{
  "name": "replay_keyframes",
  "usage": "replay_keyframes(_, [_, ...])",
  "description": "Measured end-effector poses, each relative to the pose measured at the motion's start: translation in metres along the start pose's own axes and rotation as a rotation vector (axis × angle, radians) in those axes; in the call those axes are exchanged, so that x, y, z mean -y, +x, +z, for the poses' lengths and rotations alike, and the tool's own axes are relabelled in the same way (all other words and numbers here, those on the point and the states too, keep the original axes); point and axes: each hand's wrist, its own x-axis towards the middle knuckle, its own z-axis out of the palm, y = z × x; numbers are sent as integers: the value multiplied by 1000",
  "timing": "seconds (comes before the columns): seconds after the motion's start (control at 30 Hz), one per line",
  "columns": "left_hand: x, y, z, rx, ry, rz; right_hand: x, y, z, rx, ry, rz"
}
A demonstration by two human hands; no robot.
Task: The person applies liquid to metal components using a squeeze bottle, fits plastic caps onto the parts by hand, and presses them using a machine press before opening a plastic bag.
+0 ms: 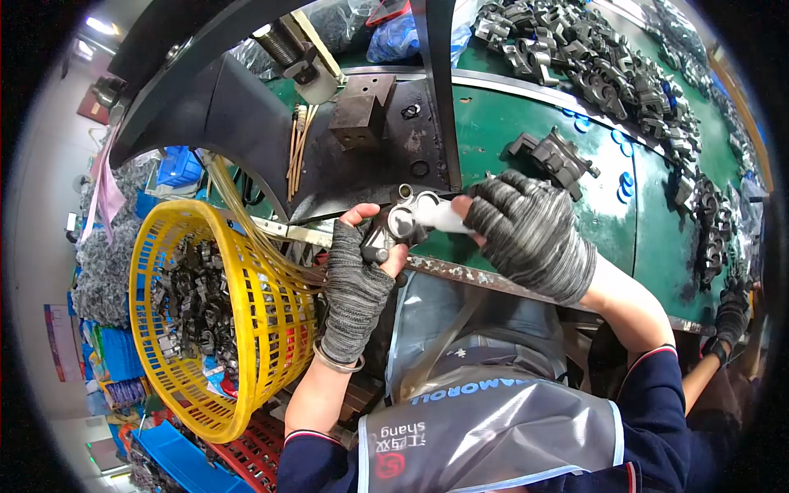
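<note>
So, the left hand (355, 264) had its fingers wrapped around the metal part (394, 234), thumb on the near side, index finger reaching along the far side, a plain grasp as I saw it from my distant seat. And the part was held up at the front edge of the bench (606, 218), its long axis on a slant: the dark, stubby pin (376, 254) pointed down toward the wearer, while the small ring (405, 191) pointed away and a touch right. Round openings faced the camera, that much I could read. Looks? Silvery grey, bright around those openings, darker at the pin, lumpy all over.

Across to the right hand (530, 234), and its fingers were closed on a white piece (448, 217), smooth, pale, a bit blurred; what it was, I couldn't say. It lay nearly level across my view, free end pointing left at the openings; whether the two touched, I couldn't tell.

Grey striped fingerless gloves (359, 300) covered both hands. Just beyond the right one, a darker casting (557, 162) lay on the bench, blue rings (626, 182) near it. Over on the left, a yellow basket (245, 329) stood tilted, loaded with small metal pieces (201, 304).
</note>
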Motion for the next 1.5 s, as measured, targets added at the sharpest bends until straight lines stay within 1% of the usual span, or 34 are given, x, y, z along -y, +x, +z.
replay_keyframes(0.03, [-2,-1,0,0,1,-2,-1,2,0,-15,10,37])
replay_keyframes(0.07, [-6,-1,0,-1,-52,-10,-3,2,0,14,95,82])
replay_keyframes(0.1, [-9,-1,0,-2,-107,-17,-4,1,0,13,93,78])
replay_keyframes(0.13, [-9,-1,-1,-3,-109,-14,-4,-1,-1,5,192,159])
replay_keyframes(0.17, [-8,0,-2,3,-179,-45,-6,-2,-2,-4,291,240])
replay_keyframes(0.2, [-8,1,-3,9,-250,-79,-9,-4,-1,-24,324,286])
replay_keyframes(0.23, [-8,1,-4,9,-252,-81,-11,-7,-2,-21,323,287])
replay_keyframes(0.3, [-9,1,-4,28,-283,-158,-15,-10,-3,-54,286,267])
replay_keyframes(0.33, [-9,1,-4,33,-284,-159,-17,-12,-1,-27,170,219])
replay_keyframes(0.37, [-8,1,-3,24,-241,-119,-18,-13,0,-28,165,224])
replay_keyframes(0.43, [-9,1,-2,19,-203,-79,-19,-13,-1,4,85,129])
replay_keyframes(0.5, [-10,1,-2,-5,-238,-71,-16,-8,-4,16,110,101])
replay_keyframes(0.57, [-10,1,-3,3,-209,-68,-17,-4,-3,-42,95,138])
replay_keyframes(0.63, [-9,0,-4,3,-226,-57,-20,-6,-3,-37,113,143])
replay_keyframes(0.7, [-7,1,-4,8,-256,-50,-18,-9,-3,11,119,103])
replay_keyframes(0.73, [-7,2,-4,17,-287,-44,-16,-10,-1,-31,142,103])
replay_keyframes(0.83, [-7,2,-2,15,-274,-70,-16,-6,-2,-39,110,176])
replay_keyframes(0.9, [-6,1,-4,17,-299,-89,-17,-8,-3,-55,110,160])
replay_keyframes(0.97, [-5,1,-5,15,-326,-107,-16,-11,-5,69,210,184])
replay_keyframes(1.03, [-2,2,-4,21,-334,-80,-18,-13,-1,35,218,179])
replay_keyframes(1.07, [-2,3,-4,16,-336,-80,-19,-11,-2,-23,320,262])
replay_keyframes(1.1, [-2,4,-5,27,-440,-154,-19,-8,-3,-77,422,340])
replay_keyframes(1.13, [-2,5,-6,35,-546,-225,-18,-5,-9,-77,376,338])
replay_keyframes(1.17, [-2,5,-6,22,-551,-220,-16,-2,-10,-72,378,325])
replay_keyframes(1.23, [2,7,-2,25,-557,-229,-12,2,-11,11,387,274])
replay_keyframes(1.27, [7,7,2,1,-555,-165,-10,7,-14,34,295,187])
replay_keyframes(1.3, [6,6,2,-3,-561,-165,-8,10,-12,40,293,183])
replay_keyframes(1.37, [0,4,1,16,-472,-137,-6,14,-8,107,103,108])
replay_keyframes(1.43, [-3,4,0,4,-433,-147,-2,19,-7,130,64,83])
replay_keyframes(1.5, [-2,4,-1,0,-376,-109,3,24,-9,90,30,53])
